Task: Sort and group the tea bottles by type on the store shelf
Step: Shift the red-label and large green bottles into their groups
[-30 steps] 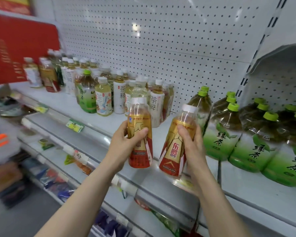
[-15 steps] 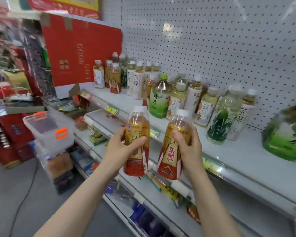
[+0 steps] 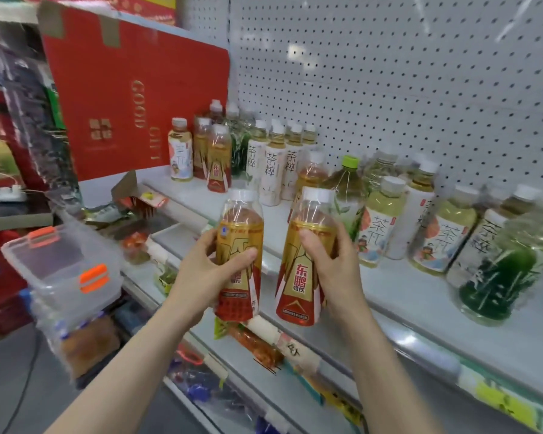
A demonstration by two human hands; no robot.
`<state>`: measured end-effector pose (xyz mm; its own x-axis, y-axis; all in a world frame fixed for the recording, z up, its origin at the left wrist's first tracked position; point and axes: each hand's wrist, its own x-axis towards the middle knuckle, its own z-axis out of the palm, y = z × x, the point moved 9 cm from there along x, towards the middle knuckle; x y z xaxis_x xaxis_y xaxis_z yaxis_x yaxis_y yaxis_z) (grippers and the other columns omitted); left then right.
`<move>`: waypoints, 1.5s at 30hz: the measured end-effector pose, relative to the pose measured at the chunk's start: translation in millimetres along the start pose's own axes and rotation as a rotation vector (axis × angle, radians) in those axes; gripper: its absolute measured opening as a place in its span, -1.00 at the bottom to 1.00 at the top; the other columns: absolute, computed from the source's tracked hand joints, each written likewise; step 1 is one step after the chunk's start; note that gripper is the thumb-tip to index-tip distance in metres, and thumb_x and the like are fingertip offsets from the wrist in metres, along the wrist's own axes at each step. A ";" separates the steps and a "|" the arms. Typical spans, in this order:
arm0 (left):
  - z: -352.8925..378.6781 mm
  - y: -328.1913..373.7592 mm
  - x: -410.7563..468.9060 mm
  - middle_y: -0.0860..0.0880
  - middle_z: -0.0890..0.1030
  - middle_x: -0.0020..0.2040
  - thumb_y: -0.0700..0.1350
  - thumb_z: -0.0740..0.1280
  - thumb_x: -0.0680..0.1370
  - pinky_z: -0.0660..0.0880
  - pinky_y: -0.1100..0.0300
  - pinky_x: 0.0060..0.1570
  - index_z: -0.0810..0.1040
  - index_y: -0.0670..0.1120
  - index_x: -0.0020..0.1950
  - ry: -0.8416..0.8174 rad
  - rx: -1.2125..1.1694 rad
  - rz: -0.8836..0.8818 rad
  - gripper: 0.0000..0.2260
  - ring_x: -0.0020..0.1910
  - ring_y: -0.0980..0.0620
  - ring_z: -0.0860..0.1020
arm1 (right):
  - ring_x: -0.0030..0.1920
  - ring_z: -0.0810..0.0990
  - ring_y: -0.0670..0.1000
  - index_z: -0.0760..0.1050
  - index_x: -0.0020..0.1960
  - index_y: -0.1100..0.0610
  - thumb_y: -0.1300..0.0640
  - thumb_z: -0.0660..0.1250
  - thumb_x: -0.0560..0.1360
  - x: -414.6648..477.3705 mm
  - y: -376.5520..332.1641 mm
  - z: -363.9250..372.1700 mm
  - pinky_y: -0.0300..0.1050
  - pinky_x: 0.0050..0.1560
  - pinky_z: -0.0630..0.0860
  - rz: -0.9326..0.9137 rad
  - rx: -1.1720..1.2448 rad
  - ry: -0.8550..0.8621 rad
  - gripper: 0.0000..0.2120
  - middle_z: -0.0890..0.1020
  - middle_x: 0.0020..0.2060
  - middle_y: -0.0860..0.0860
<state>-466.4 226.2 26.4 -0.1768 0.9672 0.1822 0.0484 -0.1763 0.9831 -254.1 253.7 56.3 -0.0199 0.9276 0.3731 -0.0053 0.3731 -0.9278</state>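
My left hand (image 3: 207, 270) grips a gold-and-red labelled bottle (image 3: 240, 220) with a white cap, held upright in front of the shelf. My right hand (image 3: 329, 264) grips a second bottle of the same kind (image 3: 298, 286) beside it. On the white shelf (image 3: 414, 296) behind them stand mixed tea bottles: two more gold-and-red ones (image 3: 219, 161) at the far left, white-labelled ones (image 3: 271, 170), a green-capped bottle (image 3: 347, 186), pale yellow illustrated ones (image 3: 380, 220) and a dark green bamboo-print one (image 3: 499, 277).
A red gift box (image 3: 132, 98) leans at the shelf's left end. A clear plastic container with orange clips (image 3: 66, 270) sticks out at the lower left. Lower shelves (image 3: 264, 355) with price tags and packets run under my hands. Pegboard (image 3: 389, 73) backs the shelf.
My view and both hands have swung left along the shelf, away from the large green tea bottles toward the mixed group by the red box. Both hands keep their bottles.
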 end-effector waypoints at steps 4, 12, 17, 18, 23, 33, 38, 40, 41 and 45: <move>5.2 6.7 60.8 0.09 0.67 0.08 0.31 0.50 0.14 0.59 -0.03 0.09 0.51 0.09 0.26 -0.062 0.031 0.038 -0.27 0.07 0.07 0.65 | -0.02 0.72 -0.10 0.46 0.07 -0.44 -0.31 0.45 0.32 45.5 -0.1 4.7 -0.12 -0.12 0.67 -0.066 -0.049 0.064 -0.65 0.68 0.02 -0.21; 37.7 1.7 149.3 0.20 0.68 0.02 0.29 0.55 0.23 0.56 0.23 -0.05 0.52 0.19 0.16 -0.220 -0.007 0.109 -0.44 0.01 0.25 0.63 | 0.04 0.70 -0.09 0.44 0.29 -0.16 -0.30 0.49 0.33 83.9 -0.9 -4.4 -0.17 -0.10 0.65 -0.117 -0.149 0.236 -0.41 0.68 0.08 -0.15; 80.5 -5.5 182.8 0.20 0.66 0.09 0.22 0.54 0.22 0.55 0.18 0.09 0.47 0.19 0.28 -0.370 -0.012 0.139 -0.34 0.09 0.27 0.59 | 0.06 0.68 -0.14 0.45 0.19 -0.32 -0.24 0.46 0.34 71.8 -14.4 -32.3 -0.17 -0.04 0.66 -0.128 -0.244 0.454 -0.56 0.67 0.08 -0.18; 88.7 -6.9 186.1 0.21 0.64 0.09 0.21 0.55 0.23 0.55 0.19 0.07 0.46 0.20 0.28 -0.399 -0.005 0.147 -0.36 0.10 0.24 0.59 | 0.04 0.69 -0.12 0.46 0.18 -0.32 -0.24 0.46 0.33 67.7 -16.8 -36.4 -0.15 -0.06 0.66 -0.126 -0.247 0.486 -0.56 0.67 0.07 -0.17; 111.9 -11.1 198.3 0.17 0.49 0.18 0.03 0.59 0.34 0.50 0.18 0.04 0.40 0.24 0.28 -0.452 0.058 0.239 -0.41 0.11 0.26 0.48 | -0.01 0.71 -0.10 0.48 0.15 -0.34 -0.20 0.46 0.31 41.1 -29.5 -51.1 -0.16 -0.15 0.67 -0.131 -0.262 0.640 -0.58 0.68 0.04 -0.15; 126.4 -4.0 215.8 -0.08 0.40 0.31 -0.04 0.58 0.37 0.41 0.05 0.27 0.40 -0.09 0.41 -0.469 0.171 0.304 -0.33 0.28 -0.10 0.45 | -0.04 0.71 -0.09 0.48 0.25 -0.06 -0.16 0.47 0.33 7.6 -27.0 -52.9 -0.26 -0.19 0.61 -0.122 -0.306 0.843 -0.47 0.69 -0.02 -0.13; 108.6 51.3 182.1 -0.01 0.20 0.49 0.10 0.51 0.36 0.10 0.13 0.42 0.15 -0.02 0.53 -0.209 0.281 0.716 -0.15 0.46 0.10 0.15 | -0.04 0.70 -0.13 0.50 0.15 -0.25 -0.18 0.47 0.30 8.7 -31.2 -58.1 -0.26 -0.19 0.62 -0.109 -0.348 0.825 -0.57 0.69 -0.01 -0.16; 134.0 76.9 166.0 -0.03 0.18 0.55 0.09 0.46 0.43 0.06 0.08 0.46 0.09 -0.05 0.57 -0.284 0.387 0.875 -0.17 0.52 0.02 0.14 | -0.05 0.70 -0.12 0.50 0.13 -0.23 -0.09 0.50 0.36 8.1 -35.1 -63.4 -0.26 -0.19 0.62 -0.115 -0.371 0.832 -0.63 0.69 -0.02 -0.16; 151.2 83.0 162.3 -0.06 0.14 0.59 0.07 0.44 0.47 -0.01 0.09 0.47 0.03 -0.07 0.60 -0.356 0.450 0.893 -0.15 0.55 -0.02 0.11 | -0.04 0.70 -0.11 0.50 0.14 -0.19 -0.02 0.51 0.41 6.8 -36.0 -67.3 -0.25 -0.18 0.62 -0.117 -0.384 0.837 -0.65 0.69 -0.02 -0.15; 204.2 80.4 158.2 -0.16 0.07 0.61 -0.05 0.44 0.52 -0.04 0.11 0.51 -0.19 -0.14 0.61 -0.598 0.524 0.767 -0.07 0.59 -0.10 0.03 | -0.01 0.69 -0.09 0.49 0.17 -0.13 -0.03 0.51 0.42 -0.3 -38.8 -80.8 -0.12 -0.07 0.64 -0.114 -0.428 0.866 -0.63 0.67 0.00 -0.12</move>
<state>-289.7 402.4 131.1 0.5758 0.5913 0.5646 0.3776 -0.8048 0.4579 -173.1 240.7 92.4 0.7015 0.5157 0.4918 0.4056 0.2785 -0.8706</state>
